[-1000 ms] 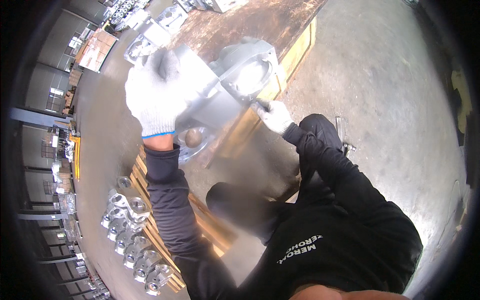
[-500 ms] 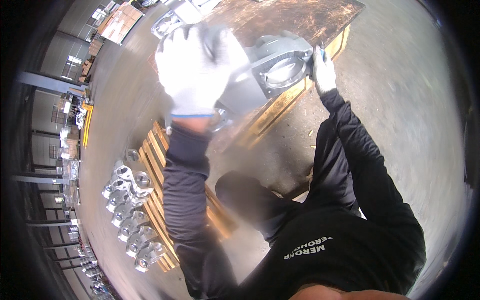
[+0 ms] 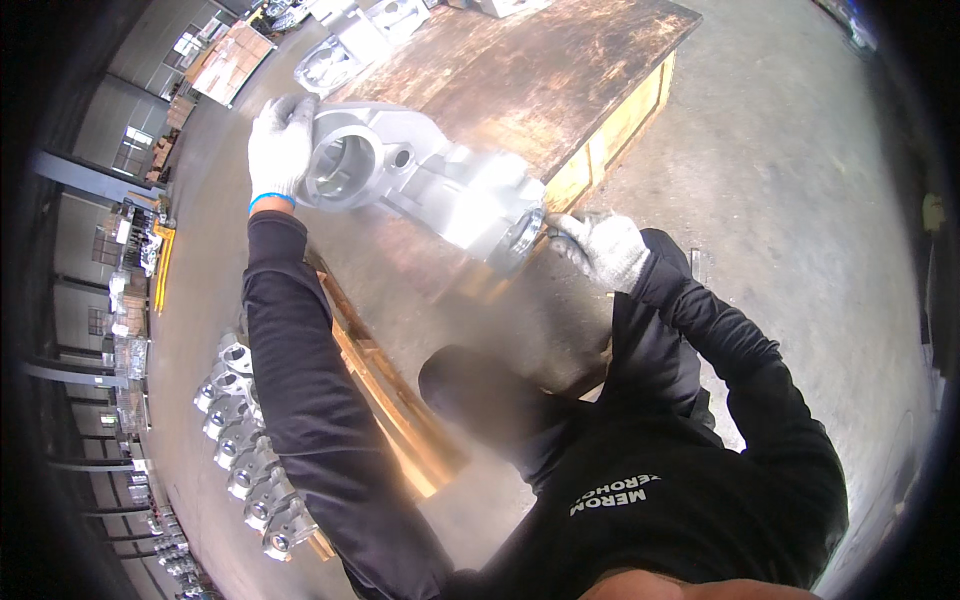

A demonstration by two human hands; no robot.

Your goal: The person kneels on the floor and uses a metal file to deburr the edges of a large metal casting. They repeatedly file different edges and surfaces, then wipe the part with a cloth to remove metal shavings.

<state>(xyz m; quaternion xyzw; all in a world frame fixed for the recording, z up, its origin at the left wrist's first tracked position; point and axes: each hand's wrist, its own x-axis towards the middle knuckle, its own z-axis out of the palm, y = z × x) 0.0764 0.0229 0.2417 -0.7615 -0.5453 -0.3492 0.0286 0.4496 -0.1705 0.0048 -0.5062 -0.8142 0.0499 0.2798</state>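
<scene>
A large silver metal casting (image 3: 425,175) is held between my gloved hands over the near edge of the wooden-topped bench. At its left end is a wide round opening, and its right end finishes in a round collar. My left hand (image 3: 282,145), in a white glove with a blue cuff band, is closed on the rim beside the opening. My right hand (image 3: 602,248), also gloved, has its fingers closed at the collar end.
The bench (image 3: 560,70) has a worn brown top, with more silver castings (image 3: 355,45) at its far left. On the floor to the left, several similar castings (image 3: 245,455) line a wooden pallet (image 3: 400,430). Stacked cartons (image 3: 230,62) stand farther off.
The casting has turned over and come nearer, showing its round opening at the left. My left hand has moved left and my right hand has come down and left.
</scene>
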